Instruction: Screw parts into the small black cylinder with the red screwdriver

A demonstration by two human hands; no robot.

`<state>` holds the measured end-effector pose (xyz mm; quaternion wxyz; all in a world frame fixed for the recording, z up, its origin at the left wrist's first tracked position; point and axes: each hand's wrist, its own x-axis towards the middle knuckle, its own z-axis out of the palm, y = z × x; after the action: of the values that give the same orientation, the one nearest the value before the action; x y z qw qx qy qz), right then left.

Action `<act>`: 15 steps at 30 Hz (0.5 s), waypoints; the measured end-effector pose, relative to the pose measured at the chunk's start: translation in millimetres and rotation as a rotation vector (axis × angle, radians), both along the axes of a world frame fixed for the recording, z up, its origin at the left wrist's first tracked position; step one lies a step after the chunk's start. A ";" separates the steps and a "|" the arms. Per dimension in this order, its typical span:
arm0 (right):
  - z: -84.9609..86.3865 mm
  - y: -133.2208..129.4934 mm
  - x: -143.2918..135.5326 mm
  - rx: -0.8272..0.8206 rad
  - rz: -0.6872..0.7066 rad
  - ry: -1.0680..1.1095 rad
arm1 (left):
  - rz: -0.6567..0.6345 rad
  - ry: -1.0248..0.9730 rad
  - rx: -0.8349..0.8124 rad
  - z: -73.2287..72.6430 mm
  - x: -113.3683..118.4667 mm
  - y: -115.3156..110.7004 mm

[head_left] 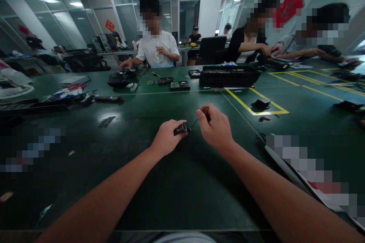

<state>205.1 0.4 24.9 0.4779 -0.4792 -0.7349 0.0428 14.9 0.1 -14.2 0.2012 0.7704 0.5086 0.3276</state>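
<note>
Near the middle of the green table, my left hand [164, 137] is closed around a small black cylinder [180, 128], its round end turned toward the right. A thin-shafted screwdriver [194, 123] is pinched in my right hand [217, 126]; the fingers cover most of its dark handle. Its shaft slants down to the left, and the tip is at a small dark piece [189, 129] beside the cylinder. Whether the tip touches that piece I cannot tell.
Beyond my hands lie circuit boards [180, 85], a long black tray [229, 76] and a black marker-like tool [108, 99]. A black part [260, 104] sits inside yellow tape at right. Several people work across the table; one in a white shirt [159, 47] touches a black device [122, 79].
</note>
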 end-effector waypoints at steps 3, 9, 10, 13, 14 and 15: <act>1.1 0.6 1.1 -0.003 -0.022 0.026 | 0.054 -0.059 -0.018 1.4 -2.2 0.6; 1.1 1.1 2.5 0.010 -0.032 0.059 | 0.153 -0.257 -0.063 2.0 -9.8 3.5; 1.0 1.2 2.9 0.014 -0.034 0.064 | 0.165 -0.286 -0.079 1.4 -11.1 4.8; 1.5 1.1 3.8 0.013 -0.035 0.080 | 0.172 -0.387 -0.132 -1.3 -15.8 10.5; 1.9 1.1 4.0 0.011 -0.037 0.085 | 0.164 -0.415 -0.151 -1.5 -17.4 12.3; 2.2 1.2 4.1 0.008 -0.039 0.090 | 0.158 -0.430 -0.170 -1.0 -18.8 13.8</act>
<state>209.2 1.6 27.1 0.5129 -0.4894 -0.7034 0.0520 -3.9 13.8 -15.2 0.3428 0.6212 0.5385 0.4546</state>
